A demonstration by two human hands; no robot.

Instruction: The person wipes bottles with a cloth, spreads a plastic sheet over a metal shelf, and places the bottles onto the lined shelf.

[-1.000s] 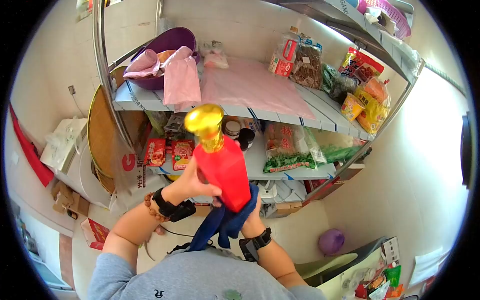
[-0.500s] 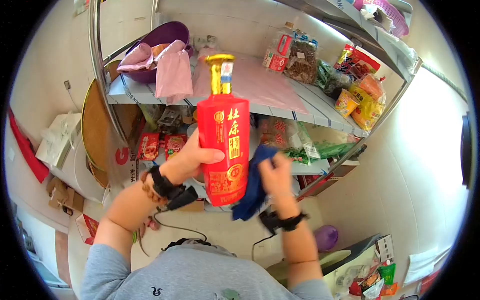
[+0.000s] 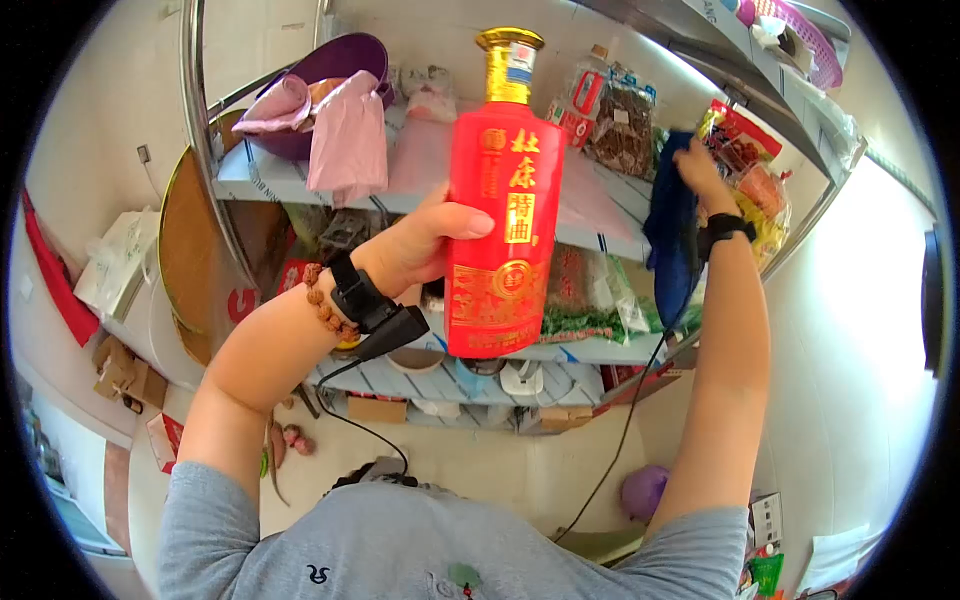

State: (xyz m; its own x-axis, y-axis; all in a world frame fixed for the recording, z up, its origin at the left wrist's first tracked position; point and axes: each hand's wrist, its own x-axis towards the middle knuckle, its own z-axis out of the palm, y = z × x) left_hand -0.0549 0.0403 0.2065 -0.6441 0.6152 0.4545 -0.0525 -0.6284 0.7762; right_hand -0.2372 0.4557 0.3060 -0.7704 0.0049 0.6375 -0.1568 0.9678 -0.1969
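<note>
A red bottle (image 3: 503, 230) with a gold cap stands upright in the air before the shelf. My left hand (image 3: 440, 235) is wrapped round its left side, the thumb across the front. Out to the right, my right hand (image 3: 703, 172) grips a dark blue cloth (image 3: 672, 235), which hangs down in front of the shelf's right part. That hand is near the food packets (image 3: 742, 135) and somewhat blurred. Bottle and cloth are well apart.
The metal shelf (image 3: 620, 228) carries a purple basin (image 3: 345, 68) with pink cloths (image 3: 347, 145), a clear bottle (image 3: 583, 95) and bagged dry food (image 3: 622, 125). A round woven tray (image 3: 190, 255) leans at the left. A purple balloon (image 3: 643, 492) lies on the floor.
The bottle has been turned front-on, then raised and moved right in my left hand. My right hand has carried the cloth away from it, up and to the right.
</note>
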